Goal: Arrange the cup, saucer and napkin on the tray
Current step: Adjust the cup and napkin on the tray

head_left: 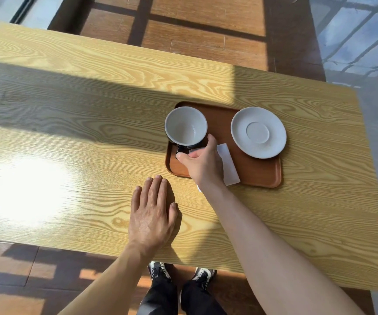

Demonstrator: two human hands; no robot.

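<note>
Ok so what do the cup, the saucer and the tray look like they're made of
Cup: likely glazed ceramic, with a smooth pale inside that catches a soft sheen and a dark outside. Saucer: same pale glaze with a moulded centre ring, probably ceramic too. Tray: reddish brown, satin, with rounded corners; wood or wood-look laminate, can't tell which.

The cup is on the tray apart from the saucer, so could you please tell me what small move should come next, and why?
Probably lift the cup and carry it toward the saucer. The right hand is already at its dark handle, the saucer's centre ring is bare, and the napkin lies between them on the tray, so the cup should pass above it.
</note>
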